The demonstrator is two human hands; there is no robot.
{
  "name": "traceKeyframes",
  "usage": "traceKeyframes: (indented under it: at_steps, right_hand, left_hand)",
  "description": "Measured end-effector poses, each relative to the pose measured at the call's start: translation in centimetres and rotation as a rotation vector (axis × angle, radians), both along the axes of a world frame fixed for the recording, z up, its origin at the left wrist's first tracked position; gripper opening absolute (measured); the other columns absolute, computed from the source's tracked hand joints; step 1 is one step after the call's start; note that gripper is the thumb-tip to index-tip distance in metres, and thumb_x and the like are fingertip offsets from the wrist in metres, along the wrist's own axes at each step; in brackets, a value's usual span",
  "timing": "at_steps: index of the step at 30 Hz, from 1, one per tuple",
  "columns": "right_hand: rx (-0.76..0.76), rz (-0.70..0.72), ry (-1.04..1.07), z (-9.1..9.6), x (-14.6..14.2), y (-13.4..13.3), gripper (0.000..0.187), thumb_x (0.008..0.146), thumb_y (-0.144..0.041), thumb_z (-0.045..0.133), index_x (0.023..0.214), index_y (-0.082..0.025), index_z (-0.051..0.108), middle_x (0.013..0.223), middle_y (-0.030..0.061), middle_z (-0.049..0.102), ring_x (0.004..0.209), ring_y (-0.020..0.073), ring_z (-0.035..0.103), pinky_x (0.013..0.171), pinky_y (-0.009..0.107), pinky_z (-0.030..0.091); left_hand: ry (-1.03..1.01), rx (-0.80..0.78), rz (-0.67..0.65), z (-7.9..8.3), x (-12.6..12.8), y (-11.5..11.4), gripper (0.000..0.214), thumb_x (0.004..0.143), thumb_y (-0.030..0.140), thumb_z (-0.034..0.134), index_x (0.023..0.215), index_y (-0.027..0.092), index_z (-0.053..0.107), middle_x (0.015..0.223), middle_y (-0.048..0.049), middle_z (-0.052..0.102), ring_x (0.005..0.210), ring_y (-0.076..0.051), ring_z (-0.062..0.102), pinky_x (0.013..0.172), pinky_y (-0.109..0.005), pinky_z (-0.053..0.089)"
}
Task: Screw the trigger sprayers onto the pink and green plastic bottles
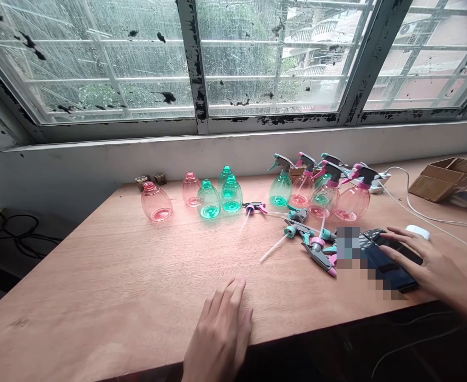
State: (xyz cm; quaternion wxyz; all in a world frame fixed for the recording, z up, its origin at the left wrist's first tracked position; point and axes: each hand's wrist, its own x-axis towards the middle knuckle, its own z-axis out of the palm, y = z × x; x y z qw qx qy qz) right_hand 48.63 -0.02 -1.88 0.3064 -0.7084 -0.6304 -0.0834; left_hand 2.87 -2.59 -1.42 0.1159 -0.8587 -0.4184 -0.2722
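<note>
My left hand (219,329) lies flat on the wooden table (117,276) near its front edge, touching nothing else. My right hand (428,265) rests with spread fingers on a dark phone (392,260), close to a white computer mouse (417,232). Loose spray trigger heads (316,249) with dip tubes lie between the hands and the bottles. Along the back stand capless pink and green plastic bottles (209,199). To their right, several bottles have pink-and-grey triggers fitted (281,185). A pixelated patch (348,249) hides part of the table beside the phone.
A flattened cardboard box (448,179) sits at the far right of the table, and a white cable (416,212) runs past the mouse to a power strip (378,185). Two small brown cups (148,181) stand by the wall beneath a rain-streaked window (276,58).
</note>
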Motion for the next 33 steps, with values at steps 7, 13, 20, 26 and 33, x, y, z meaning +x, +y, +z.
traceKeyframes:
  at_steps: [7,13,20,26,33]
  right_hand:
    - [0.087,0.329,-0.005,0.0,-10.4,0.0,0.035,0.096,-0.041,0.050,0.128,-0.027,0.054,0.141,0.0129,0.054,0.131,0.0357,0.049,0.111,0.055,0.035]
    - [0.035,0.453,-0.156,-1.3,-16.4,1.8,0.040,0.097,-0.032,0.051,0.136,-0.023,0.048,0.145,0.0149,0.050,0.135,0.0364,0.044,0.112,0.064,0.029]
    - [0.140,0.509,-0.149,3.5,-18.5,5.6,0.035,0.100,-0.022,0.046,0.134,-0.019,0.051,0.146,0.0173,0.046,0.135,0.0340,0.043,0.112,0.059,0.033]
    - [0.178,0.457,-0.050,6.6,-18.2,12.2,0.027,0.099,-0.020,0.048,0.121,-0.014,0.063,0.136,0.0177,0.057,0.126,0.0339,0.053,0.104,0.051,0.043]
    - [0.069,0.530,-0.038,4.8,-14.6,11.5,0.027,0.100,-0.016,0.042,0.113,-0.017,0.066,0.121,0.0129,0.067,0.114,0.0268,0.060,0.097,0.041,0.048]
  left_hand:
    - [-0.065,-0.133,0.024,-0.1,-0.1,-0.5,0.054,0.096,0.025,0.052,0.146,0.013,0.035,0.132,-0.0158,0.064,0.120,-0.030,0.062,0.097,-0.046,0.055]
    - [-0.320,-0.327,0.086,3.4,-1.9,3.9,0.057,0.095,0.035,0.055,0.146,0.021,0.031,0.143,-0.0169,0.052,0.134,-0.031,0.050,0.107,-0.051,0.047]
    - [-0.490,-0.231,0.190,7.7,-3.4,19.1,0.088,0.081,0.046,0.072,0.147,0.013,0.024,0.151,-0.0232,0.037,0.142,-0.037,0.034,0.115,-0.054,0.031]
    - [-0.567,-0.266,0.168,4.6,-3.2,24.9,0.063,0.086,0.035,0.070,0.139,0.017,0.042,0.143,-0.0154,0.047,0.127,-0.034,0.050,0.103,-0.054,0.043]
    - [-0.561,-0.462,0.052,5.0,-5.2,19.8,0.070,0.070,0.040,0.081,0.128,0.018,0.049,0.125,-0.0131,0.060,0.115,-0.031,0.060,0.099,-0.049,0.049]
